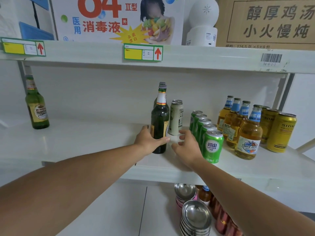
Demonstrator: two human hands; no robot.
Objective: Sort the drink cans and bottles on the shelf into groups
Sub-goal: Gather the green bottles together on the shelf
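Note:
My left hand [150, 139] wraps the base of a dark green bottle [160, 120] standing upright at mid-shelf, with another like it right behind. My right hand [187, 145] hovers open just right of that bottle, fingers spread, touching nothing. Two pale cans [176, 118] stand behind it. A row of several green cans [212, 146] runs front to back on the right, then a row of amber bottles with blue neck labels [248, 133], then yellow cans [281, 132]. A lone light green bottle [36, 106] stands far left.
The white shelf board [85, 142] has open room between the lone bottle and the middle group. An upper shelf [187, 57] with boxes hangs close above the bottle tops. Below, stacked steel bowls [196, 217] and more bottles sit at lower right.

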